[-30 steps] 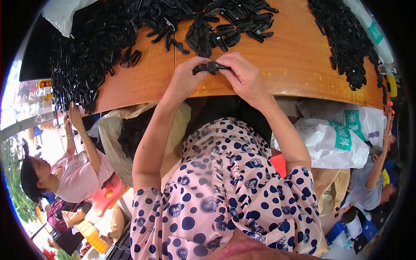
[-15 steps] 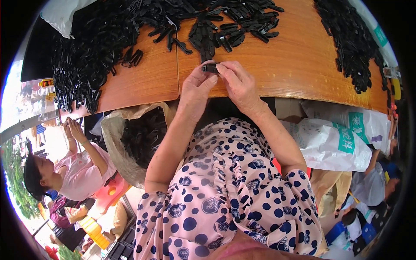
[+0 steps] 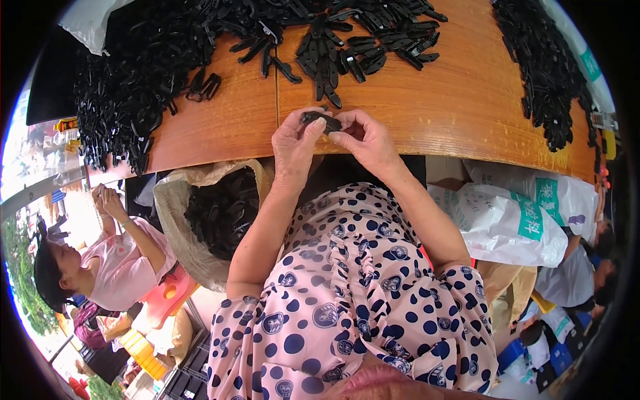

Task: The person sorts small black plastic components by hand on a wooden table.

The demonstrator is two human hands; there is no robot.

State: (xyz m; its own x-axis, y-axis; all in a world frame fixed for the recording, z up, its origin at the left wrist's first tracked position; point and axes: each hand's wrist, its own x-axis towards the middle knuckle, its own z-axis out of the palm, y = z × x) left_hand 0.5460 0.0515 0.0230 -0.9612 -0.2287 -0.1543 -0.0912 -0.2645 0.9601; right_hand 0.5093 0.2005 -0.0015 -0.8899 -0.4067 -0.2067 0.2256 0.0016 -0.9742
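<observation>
Between both hands, just above the near edge of the wooden table (image 3: 220, 127), I hold a small elongated black plastic part (image 3: 327, 123). My left hand (image 3: 297, 139) grips its left end, thumb on top. The fingertips of my right hand (image 3: 365, 139) pinch its right end. Right beyond my fingers lies a narrow cluster of similar black plastic parts (image 3: 327, 63), reaching toward me from a wider heap at the far side. The part's exact kind cannot be made out.
A large heap of black parts (image 3: 127, 100) covers the table's left; another pile (image 3: 543, 80) lies at the right. Below the edge, an open sack (image 3: 175, 207) holds black pieces. White plastic bags (image 3: 487, 227) are at the right. Another person (image 3: 127, 267) sits at the left.
The black part has turned from showing its short end to lying lengthwise between my hands. Both hands have come slightly nearer to me, and my right fingers have shifted along the part.
</observation>
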